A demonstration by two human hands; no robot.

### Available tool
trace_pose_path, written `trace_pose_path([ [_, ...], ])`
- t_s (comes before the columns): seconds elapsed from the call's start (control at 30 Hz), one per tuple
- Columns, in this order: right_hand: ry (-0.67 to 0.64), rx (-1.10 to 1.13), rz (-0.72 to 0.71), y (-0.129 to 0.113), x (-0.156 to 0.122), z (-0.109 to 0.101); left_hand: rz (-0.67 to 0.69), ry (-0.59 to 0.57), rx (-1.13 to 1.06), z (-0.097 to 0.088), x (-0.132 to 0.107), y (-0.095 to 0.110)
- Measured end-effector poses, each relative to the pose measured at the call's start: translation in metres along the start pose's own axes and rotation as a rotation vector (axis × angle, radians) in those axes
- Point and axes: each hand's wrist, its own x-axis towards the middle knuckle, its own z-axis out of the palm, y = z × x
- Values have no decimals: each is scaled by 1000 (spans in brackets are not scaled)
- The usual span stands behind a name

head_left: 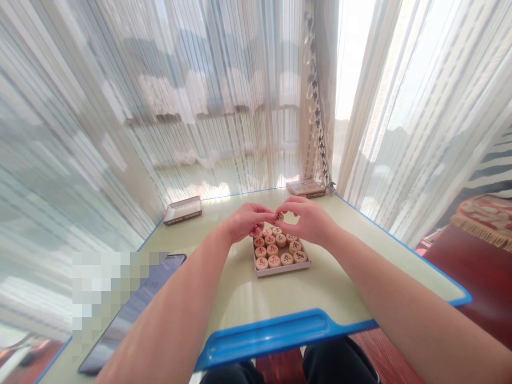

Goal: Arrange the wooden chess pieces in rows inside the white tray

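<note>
Above a shallow box point(283, 271) of round wooden Chinese chess pieces, my two hands meet at one black-lettered Chinese chess piece point(279, 217). My right hand point(302, 216) has it between thumb and forefinger. The fingertips of my left hand point(248, 220) pinch at its left edge, with the other fingers curled in. In the box, red-lettered pieces point(272, 250) fill the left side and black-lettered pieces point(287, 258) the right. Between the black ones, a gap point(283, 249) shows the box bottom. My hands partly cover the far rows.
An open box lid point(183, 210) lies at the table's far left, and a closed box point(306, 188) at the far right. A tablet-like device point(138, 306) rests by my left forearm. The pale table point(248, 298) has a blue rim with a molded groove point(272, 336). Sheer curtains point(224, 106) hang behind.
</note>
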Motion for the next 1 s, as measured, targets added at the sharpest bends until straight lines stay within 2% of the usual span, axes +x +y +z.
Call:
trace_pose_path([
  [0.1, -93, 32, 87, -3, 1, -4, 57, 138, -24, -2, 5, -2],
  [0.2, -331, 108, 198, -7, 1, -8, 131, 335, -70, -12, 11, -7],
  [0.33, -583, 139, 241, -9, 0, -11, 119, 408, -126, -27, 15, -16],
  [0.5, -714, 152, 299, -6, 0, -17, 107, 418, -135, -33, 15, -20],
  [0.67, -814, 161, 292, -6, 1, -19, 125, 325, -95, -29, 13, -19],
  [1.0, -752, 184, 327, -3, 0, -16, 101, 240, -42, -21, 10, -16],
])
